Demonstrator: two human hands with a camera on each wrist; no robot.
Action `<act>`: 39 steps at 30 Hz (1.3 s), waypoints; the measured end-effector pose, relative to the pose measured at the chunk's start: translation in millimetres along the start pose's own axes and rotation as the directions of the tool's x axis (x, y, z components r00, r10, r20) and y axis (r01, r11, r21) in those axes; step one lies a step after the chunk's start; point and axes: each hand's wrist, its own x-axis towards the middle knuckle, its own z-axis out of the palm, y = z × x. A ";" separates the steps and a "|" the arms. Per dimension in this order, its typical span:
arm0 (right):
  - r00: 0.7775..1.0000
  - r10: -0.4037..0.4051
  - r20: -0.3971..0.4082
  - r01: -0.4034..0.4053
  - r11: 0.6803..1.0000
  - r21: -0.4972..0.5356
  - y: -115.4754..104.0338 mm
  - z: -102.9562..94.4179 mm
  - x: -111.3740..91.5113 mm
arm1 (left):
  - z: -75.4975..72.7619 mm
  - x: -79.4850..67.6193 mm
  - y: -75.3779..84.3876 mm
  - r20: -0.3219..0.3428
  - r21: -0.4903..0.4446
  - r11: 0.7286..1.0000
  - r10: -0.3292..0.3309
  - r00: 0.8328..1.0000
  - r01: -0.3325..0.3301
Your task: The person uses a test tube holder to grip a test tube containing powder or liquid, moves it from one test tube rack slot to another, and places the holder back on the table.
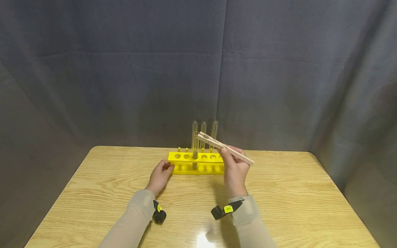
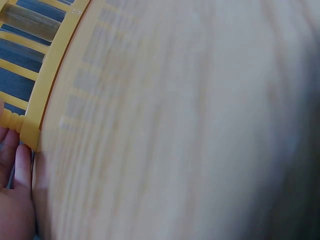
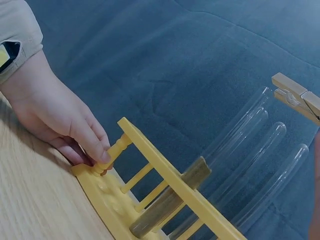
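Note:
A yellow test tube rack (image 1: 182,173) stands on the table. My left hand (image 1: 159,176) grips its left end post, thumb on the near side, as the right wrist view shows. Upright in one of its holes is a glass test tube (image 1: 195,145) with grey-brown contents (image 3: 159,212) in its lower part. Raised over the rack, my right hand (image 1: 236,171) holds a wooden test tube clamp (image 1: 214,141) between thumb and fingers. The clamp's tip (image 3: 285,87) points left, right beside the tube's mouth. Three clear tubes (image 1: 215,126) sit upside down on the pegs behind.
The wooden table (image 1: 124,193) has rounded far corners. A grey curtain (image 1: 155,86) hangs close behind it. Short yellow pegs (image 1: 179,149) stick up along the rack's back, and several holes in its top hold no tube.

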 end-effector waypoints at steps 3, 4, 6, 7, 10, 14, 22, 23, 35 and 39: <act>1.000 0.019 -0.019 -0.019 1.000 -0.002 -0.2 -2.0 -1.7 | 0.0 -0.5 0.4 -0.002 0.000 1.000 -0.001 1.000 0.001; 0.999 0.025 -0.025 -0.025 1.000 -0.005 -0.3 -2.6 -2.4 | 0.0 -0.8 0.6 -0.002 -0.001 1.000 -0.001 1.000 0.001; 0.999 0.033 -0.033 -0.033 0.999 -0.008 -0.2 -4.1 -3.7 | 0.0 -1.2 1.1 -0.003 -0.001 1.000 -0.001 1.000 0.001; 0.999 0.034 -0.033 -0.034 0.999 -0.011 -0.1 -5.0 -4.3 | -0.1 -1.6 1.5 -0.003 -0.001 1.000 0.000 1.000 0.000; 0.999 0.037 -0.030 -0.037 0.999 -0.012 0.6 -7.4 -5.5 | -0.3 -2.0 2.4 0.000 -0.003 1.000 -0.004 1.000 0.004; 0.999 0.039 -0.029 -0.039 0.999 0.012 2.0 -12.1 -7.1 | -0.4 -2.0 2.7 0.002 0.003 1.000 -0.001 1.000 0.001; 0.994 0.075 -0.073 -0.073 0.997 0.031 4.5 -19.6 -11.7 | -0.8 -2.0 1.0 0.001 -0.002 1.000 0.010 1.000 -0.010; 0.993 0.082 -0.083 -0.080 0.997 0.024 4.7 -20.4 -12.4 | -0.7 -2.1 0.8 -0.001 -0.002 1.000 0.013 1.000 -0.013; 0.985 0.136 -0.102 -0.135 0.991 0.021 6.3 -30.2 -20.0 | -0.5 -1.9 -0.8 -0.007 -0.006 1.000 0.025 1.000 -0.025; 0.981 0.161 -0.110 -0.160 0.987 0.012 5.6 -33.7 -22.9 | -0.6 -1.1 0.0 -0.005 -0.010 1.000 0.016 1.000 -0.016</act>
